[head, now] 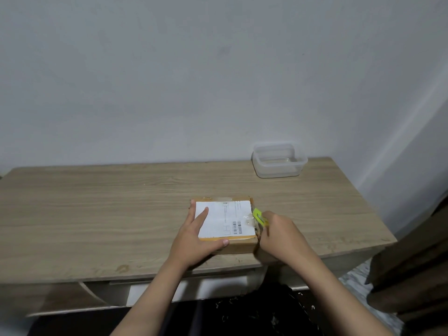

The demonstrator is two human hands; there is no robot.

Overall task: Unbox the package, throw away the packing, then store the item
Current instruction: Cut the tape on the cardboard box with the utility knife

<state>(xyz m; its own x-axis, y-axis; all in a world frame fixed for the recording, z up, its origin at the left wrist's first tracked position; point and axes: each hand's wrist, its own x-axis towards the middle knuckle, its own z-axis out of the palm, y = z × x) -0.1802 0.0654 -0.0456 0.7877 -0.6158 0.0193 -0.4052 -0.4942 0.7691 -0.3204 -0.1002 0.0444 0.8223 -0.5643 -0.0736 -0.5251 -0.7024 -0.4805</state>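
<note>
Left hand [194, 235] pressing flat, fingers straight, steadying cardboard box [224, 220]; right hand [278, 235] gripping yellow-green cutter [260, 216], slicing right-edge tape. Box looking light, stiff; hold by edges.

matt wood-grain desk [97, 214], cardboard box [240, 246] with paper label [218, 221], clear plastic tub [278, 173]

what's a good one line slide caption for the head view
Left hand steadies a taped cardboard parcel on a wooden desk while the right hand works a yellow-green cutter along its edge.
</note>
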